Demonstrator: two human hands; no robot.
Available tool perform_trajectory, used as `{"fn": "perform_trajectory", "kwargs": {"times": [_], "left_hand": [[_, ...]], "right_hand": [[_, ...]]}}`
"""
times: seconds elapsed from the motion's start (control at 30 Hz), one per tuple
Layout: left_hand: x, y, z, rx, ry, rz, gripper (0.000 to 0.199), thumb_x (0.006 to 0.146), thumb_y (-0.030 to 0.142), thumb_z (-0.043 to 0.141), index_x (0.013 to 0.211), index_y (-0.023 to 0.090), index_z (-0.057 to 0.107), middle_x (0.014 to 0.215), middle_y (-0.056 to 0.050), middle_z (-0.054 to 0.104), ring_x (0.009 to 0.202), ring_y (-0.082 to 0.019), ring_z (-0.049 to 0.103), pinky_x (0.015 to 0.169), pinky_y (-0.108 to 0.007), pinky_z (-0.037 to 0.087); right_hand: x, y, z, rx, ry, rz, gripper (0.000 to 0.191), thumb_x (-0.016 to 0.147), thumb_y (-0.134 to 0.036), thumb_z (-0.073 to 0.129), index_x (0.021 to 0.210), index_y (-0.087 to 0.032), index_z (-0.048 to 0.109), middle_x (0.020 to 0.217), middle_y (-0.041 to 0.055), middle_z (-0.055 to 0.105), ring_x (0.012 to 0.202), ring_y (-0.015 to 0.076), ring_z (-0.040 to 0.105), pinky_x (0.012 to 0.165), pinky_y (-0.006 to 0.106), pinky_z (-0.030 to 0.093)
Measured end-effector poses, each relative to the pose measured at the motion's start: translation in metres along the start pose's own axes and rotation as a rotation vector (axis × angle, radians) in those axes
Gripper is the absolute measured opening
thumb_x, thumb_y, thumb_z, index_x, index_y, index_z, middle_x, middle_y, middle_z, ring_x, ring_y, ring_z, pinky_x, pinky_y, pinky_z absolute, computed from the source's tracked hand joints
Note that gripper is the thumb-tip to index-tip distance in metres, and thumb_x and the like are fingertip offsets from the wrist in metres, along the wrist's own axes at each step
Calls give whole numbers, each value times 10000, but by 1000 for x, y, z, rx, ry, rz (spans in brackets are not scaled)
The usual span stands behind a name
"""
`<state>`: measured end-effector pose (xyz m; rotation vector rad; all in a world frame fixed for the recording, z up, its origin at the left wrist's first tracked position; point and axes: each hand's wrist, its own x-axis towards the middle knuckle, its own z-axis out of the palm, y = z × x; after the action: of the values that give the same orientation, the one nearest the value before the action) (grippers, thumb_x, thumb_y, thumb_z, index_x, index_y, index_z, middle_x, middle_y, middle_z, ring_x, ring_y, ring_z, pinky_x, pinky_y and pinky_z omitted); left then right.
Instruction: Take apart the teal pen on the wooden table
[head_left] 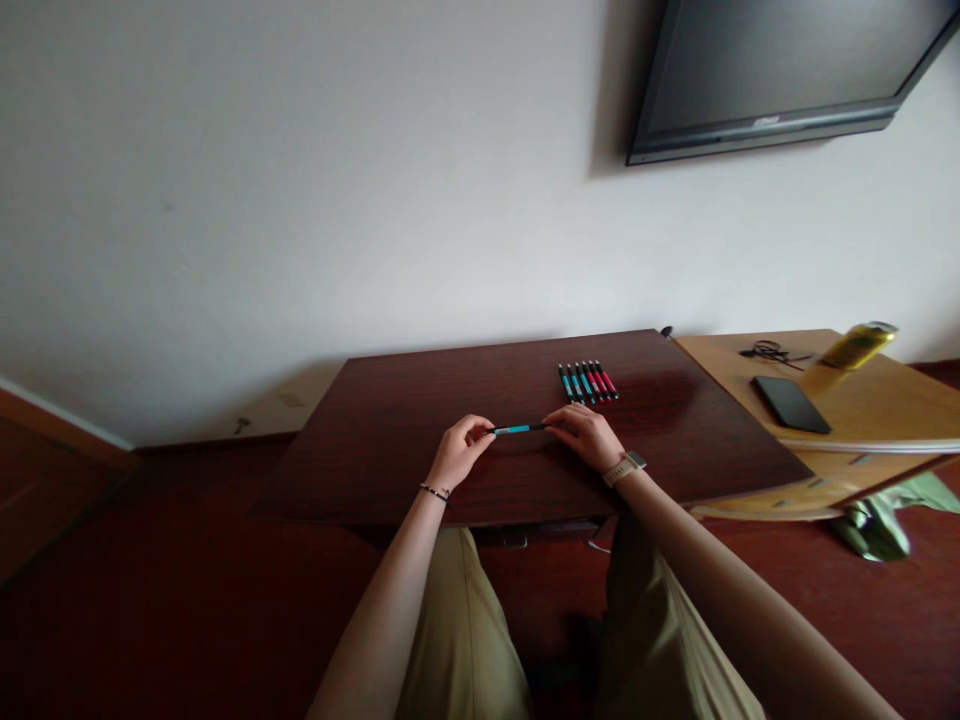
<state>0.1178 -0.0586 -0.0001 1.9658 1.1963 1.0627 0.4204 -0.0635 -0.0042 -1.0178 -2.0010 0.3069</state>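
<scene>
A teal and black pen (pixel 517 429) is held level just above a dark wooden table (pixel 390 440), one end in each hand. My left hand (pixel 459 451) pinches its left end; a thin bracelet circles that wrist. My right hand (pixel 583 433) pinches the right end, with a watch on that wrist. Behind my right hand, a neat row of several teal and red pens (pixel 588 382) lies on the tabletop.
A lighter wooden table (pixel 877 400) adjoins on the right, carrying a black phone (pixel 791 404), a yellow can (pixel 855 347) and dark glasses (pixel 769 351). Green cloth (pixel 892 510) lies beneath its edge. A dark screen (pixel 780 70) hangs on the white wall.
</scene>
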Motion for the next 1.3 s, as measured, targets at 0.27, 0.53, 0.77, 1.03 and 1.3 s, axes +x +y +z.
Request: {"fn": "perform_trajectory", "kwargs": {"times": [0.27,0.53,0.77,1.03,1.3], "left_hand": [[-1,4,0,11,-13,-80,439,1018,565,503,828,208,671,770,-27,706,722,-182,655,706,-276,485],[0,-1,2,-62,21,-135,509,1021,616,462,794,200,648,776,-42,711,692,-177,644,687,-277,495],[1,-8,-2,-101,133,-101,375,1011,543,520,936,200,653,820,-35,682,744,-167,646,712,-269,502],[1,-13,-4,-114,157,-120,358,1003,527,532,952,200,669,829,-43,700,733,-171,656,691,-274,512],[-2,-2,0,79,-38,-39,261,1005,425,559,988,219,718,954,-52,746,802,-188,678,712,-279,514]], "right_hand": [[1,-1,0,6,-8,-10,118,1001,-328,650,1058,-288,745,1008,54,759,965,265,693,878,427,576],[0,-1,-1,10,2,6,125,1005,-342,647,1057,-283,744,1012,54,760,976,264,694,896,423,575],[-1,1,0,-4,9,11,126,1003,-333,647,1058,-280,748,1009,55,761,959,261,697,878,420,580],[0,-1,-1,-7,26,17,126,1008,-339,645,1065,-282,742,998,53,757,943,260,691,865,418,570],[0,-8,-3,-40,16,-31,143,1020,-318,626,1099,-305,745,1025,53,754,976,268,676,886,424,571]]}}
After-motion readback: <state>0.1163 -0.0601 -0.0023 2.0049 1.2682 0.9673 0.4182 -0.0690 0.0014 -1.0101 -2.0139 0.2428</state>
